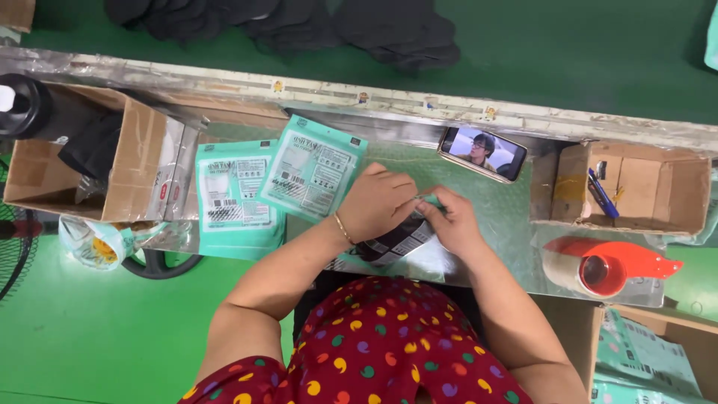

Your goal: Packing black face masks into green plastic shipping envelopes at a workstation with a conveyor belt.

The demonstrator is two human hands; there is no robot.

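Note:
My left hand [376, 200] and my right hand [453, 221] meet over a teal pouch [404, 251] on the silver worktop [516, 224]. Both hands pinch its top edge, and a dark folded item shows through the pouch's clear window. A gold bangle circles my left wrist. Two filled teal pouches [310, 170] [233, 193] lie overlapping just left of my left hand, printed sides up.
An open cardboard box [112, 161] with dark fabric stands at left, a black bottle [26, 107] on it. A phone [482, 153] lies ahead. A small box [643, 187] holds a blue pen. A red tape dispenser [606, 269] sits at right, and more teal pouches [647, 359] fill a box below it.

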